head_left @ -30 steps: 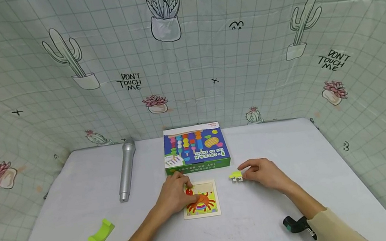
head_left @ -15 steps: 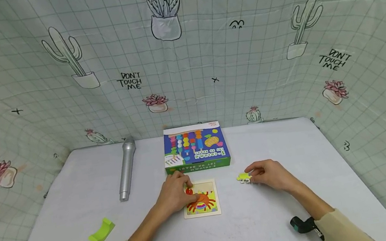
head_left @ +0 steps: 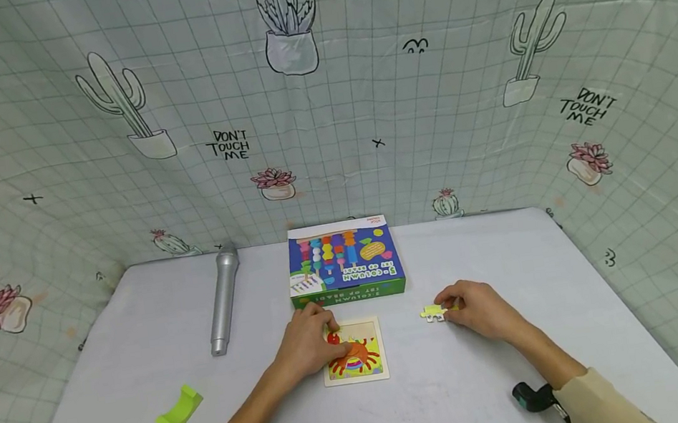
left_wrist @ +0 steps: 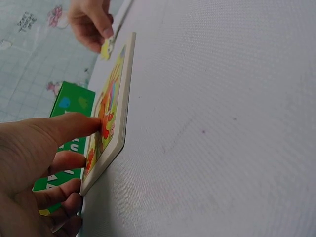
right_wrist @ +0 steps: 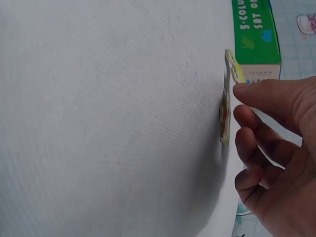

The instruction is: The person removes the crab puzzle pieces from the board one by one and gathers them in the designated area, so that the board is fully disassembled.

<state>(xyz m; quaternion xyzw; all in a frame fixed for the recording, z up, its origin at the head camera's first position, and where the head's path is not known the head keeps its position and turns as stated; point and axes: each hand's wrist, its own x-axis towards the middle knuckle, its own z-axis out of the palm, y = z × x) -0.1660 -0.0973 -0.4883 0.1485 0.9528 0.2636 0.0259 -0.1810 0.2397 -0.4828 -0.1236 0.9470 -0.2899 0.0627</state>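
A square jigsaw puzzle board (head_left: 370, 377) with a red crab picture lies flat on the table. My left hand (head_left: 307, 342) rests on its left side. In the left wrist view the thumb (left_wrist: 81, 126) presses on the crab picture, and the other fingers lie at the frame's edge. To the right of the board, my right hand (head_left: 479, 307) pinches a yellow-green puzzle piece (head_left: 434, 313) just above the table. In the right wrist view a second, red-marked piece (right_wrist: 225, 118) shows edge-on beside the fingers; whether they hold it I cannot tell.
Behind the board stands a blue and green toy box (head_left: 343, 258). To the left are a silver tube (head_left: 224, 303) and a lime-green curved block (head_left: 179, 409). A patterned curtain (head_left: 323, 98) hangs at the table's back edge.
My right hand has moved a little to the right, away from the board, and the yellow-green piece has turned in its fingers. The left hand and the board stay where they were.
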